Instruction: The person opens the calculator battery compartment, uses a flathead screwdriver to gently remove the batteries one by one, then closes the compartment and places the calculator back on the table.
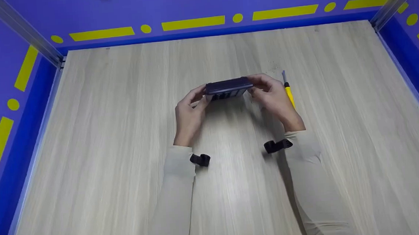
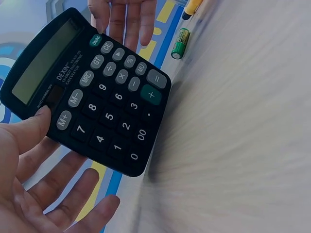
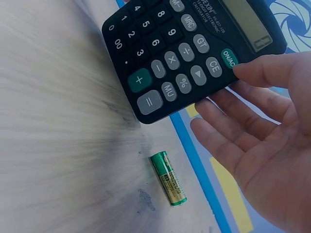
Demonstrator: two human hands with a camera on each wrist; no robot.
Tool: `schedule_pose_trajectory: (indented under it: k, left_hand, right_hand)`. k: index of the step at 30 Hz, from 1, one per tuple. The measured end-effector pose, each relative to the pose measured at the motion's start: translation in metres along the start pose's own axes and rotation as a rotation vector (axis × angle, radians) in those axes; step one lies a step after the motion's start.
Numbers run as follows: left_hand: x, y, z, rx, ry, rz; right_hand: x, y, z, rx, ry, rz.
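A black desk calculator (image 1: 228,85) is held up off the table between both hands, tilted so its top edge shows in the head view. My left hand (image 1: 190,113) pinches one side, its thumb (image 2: 36,127) on the face near the M+ key and the other fingers behind. On the opposite side my right hand (image 1: 272,96) grips the calculator (image 3: 167,53), thumb at the green ON/AC key. The display (image 3: 248,22) shows a 0 in the right wrist view. Below it on the table lies a green and gold battery (image 3: 168,178), not visible in the head view.
A screwdriver (image 1: 288,91) with a yellow handle lies on the wooden table (image 1: 122,138) beside my right hand, partly hidden by it. Blue walls (image 1: 205,7) with yellow marks border the table. Dark specks (image 1: 274,67) dot the surface beyond the right hand.
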State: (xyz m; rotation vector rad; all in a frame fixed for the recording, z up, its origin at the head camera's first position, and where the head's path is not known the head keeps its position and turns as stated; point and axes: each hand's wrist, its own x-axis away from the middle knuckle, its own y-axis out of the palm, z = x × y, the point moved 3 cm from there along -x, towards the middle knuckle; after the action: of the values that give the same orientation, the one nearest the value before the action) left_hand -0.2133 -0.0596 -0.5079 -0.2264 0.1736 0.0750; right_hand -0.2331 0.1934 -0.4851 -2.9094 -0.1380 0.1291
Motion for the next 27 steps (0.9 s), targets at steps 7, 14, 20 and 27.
schedule_pose_trajectory:
  k: [7, 14, 20, 27]
  left_hand:
    - [0.0017, -0.0008, 0.0001, -0.015, -0.004, 0.016]
    - [0.0012, -0.0008, -0.0001, -0.008, -0.004, 0.022]
    - [0.0016, -0.0016, 0.0002, 0.015, -0.011, 0.031]
    - [0.0014, -0.0014, -0.0008, 0.011, -0.024, 0.038]
  right_hand:
    - [0.0018, 0.0019, -0.0003, 0.015, -0.008, 0.011]
    - [0.0017, 0.0022, 0.0009, 0.019, -0.013, 0.016]
    - [0.0005, 0.0028, 0.0027, 0.039, -0.011, 0.020]
    - [-0.0004, 0.0041, 0.0041, 0.020, 0.006, 0.024]
